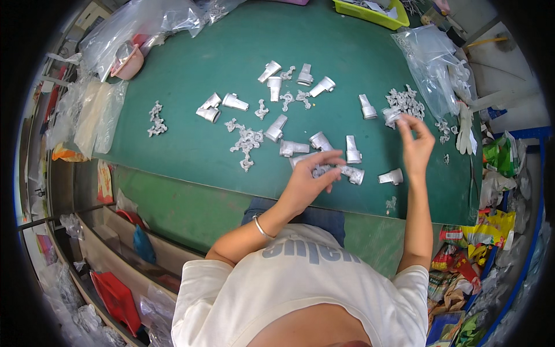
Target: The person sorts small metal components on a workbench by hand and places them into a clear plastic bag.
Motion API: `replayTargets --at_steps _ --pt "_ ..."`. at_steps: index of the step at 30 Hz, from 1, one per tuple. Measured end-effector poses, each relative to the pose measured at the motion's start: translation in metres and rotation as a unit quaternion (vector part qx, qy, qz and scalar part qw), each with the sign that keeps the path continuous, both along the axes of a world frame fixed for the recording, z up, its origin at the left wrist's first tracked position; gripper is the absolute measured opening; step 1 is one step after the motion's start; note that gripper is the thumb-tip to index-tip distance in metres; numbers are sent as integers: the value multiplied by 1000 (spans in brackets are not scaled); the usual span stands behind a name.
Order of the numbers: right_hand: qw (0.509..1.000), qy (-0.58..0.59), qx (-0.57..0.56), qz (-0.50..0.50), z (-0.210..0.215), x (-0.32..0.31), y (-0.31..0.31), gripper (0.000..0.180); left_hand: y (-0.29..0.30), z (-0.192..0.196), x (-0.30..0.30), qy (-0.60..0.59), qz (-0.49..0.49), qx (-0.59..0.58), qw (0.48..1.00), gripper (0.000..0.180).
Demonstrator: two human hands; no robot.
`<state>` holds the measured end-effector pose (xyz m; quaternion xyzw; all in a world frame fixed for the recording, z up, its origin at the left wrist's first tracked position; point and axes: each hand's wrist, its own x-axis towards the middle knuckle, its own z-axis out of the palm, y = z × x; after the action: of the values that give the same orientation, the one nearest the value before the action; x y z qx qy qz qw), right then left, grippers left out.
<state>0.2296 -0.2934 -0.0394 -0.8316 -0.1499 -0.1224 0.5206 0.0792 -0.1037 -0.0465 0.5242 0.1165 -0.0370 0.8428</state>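
Note:
At the right of the table, my right hand [417,147] has thumb and fingers closed on a silvery tube-like metal casting [392,116], beside a heap of small grey metal parts [408,99]. My left hand [310,180] is near the table's front edge, thumb and forefinger apart over some small grey parts [321,170]; the palm hides part of them. A casting [352,174] lies just right of its fingertips, and another casting [354,149] stands farther right. More castings [276,128] are scattered left and beyond, around a cluster of branching grey parts [247,140].
Clear plastic bags [428,63] lie at the table's right edge, near a white glove [464,130]. A yellow-green bin [373,13] is at the far edge, and a pink basket [128,63] at the far left. Colourful packages [491,228] fill the right side below the table.

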Motion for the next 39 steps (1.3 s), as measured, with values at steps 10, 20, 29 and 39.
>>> replayTargets --at_steps 10,20,29,39 --pt "924 -225 -301 -71 -22 51 -12 16 12 -22 -18 45 -24 9 999 24" --pt "903 -224 -253 265 -47 17 176 41 17 -21 -25 59 -27 -6 998 23" --pt "953 -65 -136 264 -46 3 171 32 43 -25 -29 36 30 -38 998 26" --pt "926 -47 85 364 -15 -51 134 20 64 -14 -20 -6 143 -176 974 30"
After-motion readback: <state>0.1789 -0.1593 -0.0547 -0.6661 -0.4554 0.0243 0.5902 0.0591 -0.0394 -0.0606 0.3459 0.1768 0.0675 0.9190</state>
